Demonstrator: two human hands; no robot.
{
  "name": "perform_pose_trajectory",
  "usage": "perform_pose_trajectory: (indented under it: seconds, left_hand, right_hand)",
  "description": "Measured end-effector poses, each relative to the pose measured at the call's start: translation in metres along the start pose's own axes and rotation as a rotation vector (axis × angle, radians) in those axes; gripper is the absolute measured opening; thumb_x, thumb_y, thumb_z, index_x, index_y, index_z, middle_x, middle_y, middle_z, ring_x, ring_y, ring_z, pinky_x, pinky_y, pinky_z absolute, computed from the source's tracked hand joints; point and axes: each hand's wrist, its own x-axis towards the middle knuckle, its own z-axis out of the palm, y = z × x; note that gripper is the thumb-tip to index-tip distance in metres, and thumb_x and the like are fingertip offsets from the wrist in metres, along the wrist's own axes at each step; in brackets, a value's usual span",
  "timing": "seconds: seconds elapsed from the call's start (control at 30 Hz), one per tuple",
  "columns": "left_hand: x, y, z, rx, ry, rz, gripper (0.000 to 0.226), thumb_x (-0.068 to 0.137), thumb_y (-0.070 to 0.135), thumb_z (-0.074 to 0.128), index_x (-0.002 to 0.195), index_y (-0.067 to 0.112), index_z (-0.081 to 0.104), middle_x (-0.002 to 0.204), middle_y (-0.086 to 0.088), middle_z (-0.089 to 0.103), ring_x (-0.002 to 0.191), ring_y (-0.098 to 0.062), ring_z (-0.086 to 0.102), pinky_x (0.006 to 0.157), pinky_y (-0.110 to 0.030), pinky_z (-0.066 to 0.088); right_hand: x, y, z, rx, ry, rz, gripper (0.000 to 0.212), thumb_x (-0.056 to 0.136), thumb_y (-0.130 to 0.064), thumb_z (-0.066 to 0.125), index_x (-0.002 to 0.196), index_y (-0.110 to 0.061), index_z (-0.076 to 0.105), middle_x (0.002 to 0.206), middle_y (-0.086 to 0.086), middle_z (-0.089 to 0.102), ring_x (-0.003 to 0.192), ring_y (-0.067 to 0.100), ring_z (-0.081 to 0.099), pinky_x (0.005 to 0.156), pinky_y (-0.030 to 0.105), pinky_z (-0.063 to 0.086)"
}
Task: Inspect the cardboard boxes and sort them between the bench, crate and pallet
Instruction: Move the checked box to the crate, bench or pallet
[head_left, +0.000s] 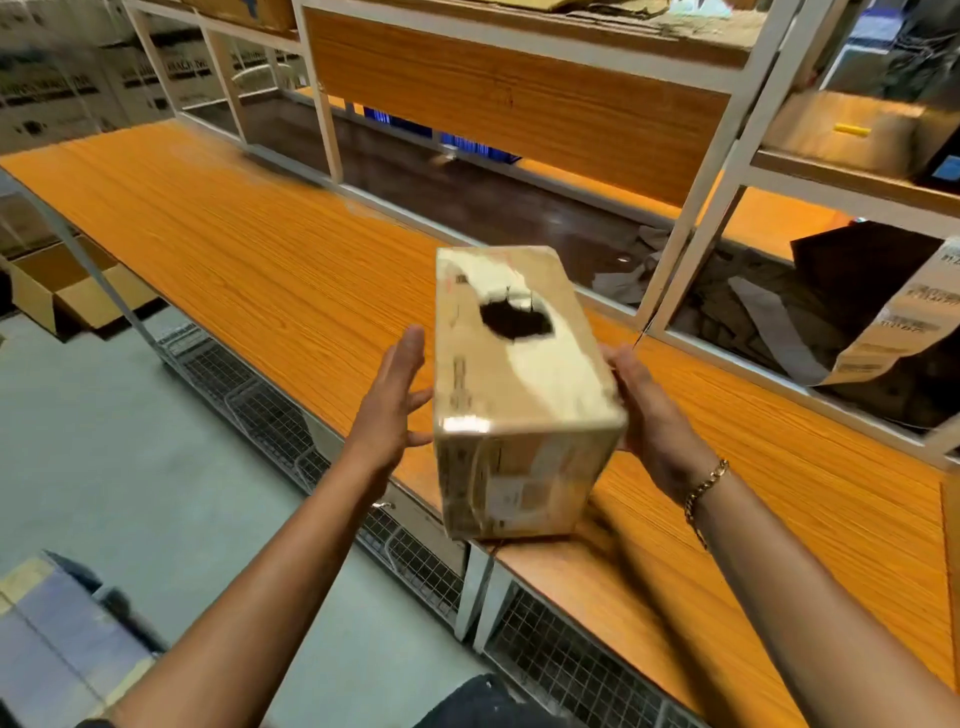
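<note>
- Taped cardboard box (524, 389) is held above the near edge of the bench (249, 249), tilted; its near lower corner is seemingly at or just over the bench top, contact cannot be told because of blur.
- Long axis runs away from the person, far end raised; the top face with a torn dark hole (514, 319) is turned up to the camera.
- Right hand (654, 415) is pressed on the right side, fingers wrapped behind; left hand (389, 395) is spread flat, just beside the left face, touching or barely apart.
- Step judged: inspection, damage found.
- Next move calls for a firm two-hand hold and a choice of bench, crate or pallet; neither crate nor pallet is clearly identified.
- Wire mesh (415, 561) is seen under the bench.
</note>
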Motion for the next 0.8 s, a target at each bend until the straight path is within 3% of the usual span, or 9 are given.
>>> perform_pose_trajectory:
  seconds: [0.13, 0.2, 0.27, 0.37, 0.5, 0.67, 0.73, 0.8]
  left_hand:
    - [0.021, 0.013, 0.01, 0.2, -0.137, -0.029, 0.068, 0.083, 0.059, 0.076, 0.141, 0.035, 0.051, 0.129, 0.008, 0.072, 0.111, -0.014, 0.073, 0.091, -0.044, 0.06]
    - [0.029, 0.008, 0.012, 0.267, -0.119, -0.005, 0.075, 0.074, 0.055, 0.084, 0.139, 0.032, 0.053, 0.123, 0.006, 0.075, 0.11, -0.018, 0.074, 0.099, -0.051, 0.058]
    - [0.028, 0.009, 0.011, 0.321, -0.109, -0.037, 0.086, 0.068, 0.058, 0.083, 0.141, 0.029, 0.048, 0.123, 0.006, 0.073, 0.108, -0.02, 0.074, 0.096, -0.054, 0.059]
    - [0.033, 0.021, 0.007, 0.436, -0.087, -0.142, 0.097, 0.063, 0.068, 0.079, 0.139, 0.025, 0.035, 0.124, 0.003, 0.065, 0.105, -0.025, 0.071, 0.087, -0.056, 0.062]
    - [0.067, 0.042, 0.018, 0.568, 0.039, -0.105, 0.099, 0.077, 0.071, 0.073, 0.147, 0.019, 0.027, 0.131, -0.004, 0.061, 0.112, -0.033, 0.065, 0.094, -0.054, 0.058]
    - [0.086, 0.036, 0.031, 0.784, 0.145, -0.089, 0.085, 0.086, 0.052, 0.07, 0.148, 0.014, 0.026, 0.124, -0.011, 0.066, 0.106, -0.037, 0.066, 0.089, -0.048, 0.058]
    - [0.089, 0.037, 0.031, 0.83, 0.146, -0.102, 0.085, 0.086, 0.053, 0.07, 0.146, 0.011, 0.027, 0.122, -0.01, 0.065, 0.107, -0.036, 0.066, 0.089, -0.047, 0.059]
    - [0.092, 0.041, 0.033, 0.917, 0.164, -0.088, 0.085, 0.085, 0.055, 0.07, 0.144, 0.008, 0.03, 0.123, -0.011, 0.064, 0.112, -0.037, 0.064, 0.089, -0.045, 0.057]
  right_hand:
    - [0.024, -0.017, 0.005, -0.207, 0.016, 0.085, 0.07, 0.085, -0.055, 0.074, 0.144, -0.03, 0.046, 0.125, -0.01, 0.067, 0.105, 0.014, 0.071, 0.09, 0.041, 0.058]
    - [0.034, -0.021, 0.005, -0.261, -0.019, 0.118, 0.074, 0.082, -0.049, 0.077, 0.144, -0.022, 0.047, 0.123, -0.004, 0.07, 0.103, 0.019, 0.073, 0.093, 0.046, 0.058]
    - [0.039, -0.024, 0.002, -0.347, -0.031, 0.158, 0.071, 0.083, -0.046, 0.078, 0.141, -0.02, 0.047, 0.12, -0.002, 0.07, 0.099, 0.02, 0.073, 0.089, 0.046, 0.059]
    - [0.043, -0.035, -0.005, -0.436, -0.049, 0.228, 0.064, 0.087, -0.051, 0.072, 0.136, -0.022, 0.044, 0.116, -0.005, 0.067, 0.097, 0.015, 0.069, 0.072, 0.033, 0.054]
    - [0.075, -0.052, 0.006, -0.561, 0.024, 0.172, 0.091, 0.072, -0.075, 0.069, 0.145, -0.029, 0.041, 0.129, -0.005, 0.063, 0.106, 0.018, 0.064, 0.078, 0.035, 0.052]
    - [0.096, -0.043, 0.021, -0.775, 0.123, 0.108, 0.079, 0.069, -0.047, 0.067, 0.141, -0.028, 0.039, 0.111, 0.003, 0.067, 0.092, 0.025, 0.066, 0.077, 0.039, 0.058]
    - [0.1, -0.044, 0.022, -0.86, 0.13, 0.137, 0.08, 0.067, -0.047, 0.065, 0.139, -0.023, 0.04, 0.109, 0.005, 0.065, 0.093, 0.028, 0.063, 0.073, 0.036, 0.055]
    - [0.102, -0.048, 0.023, -0.966, 0.158, 0.133, 0.085, 0.058, -0.06, 0.062, 0.134, -0.025, 0.044, 0.111, 0.004, 0.066, 0.094, 0.029, 0.063, 0.073, 0.036, 0.054]
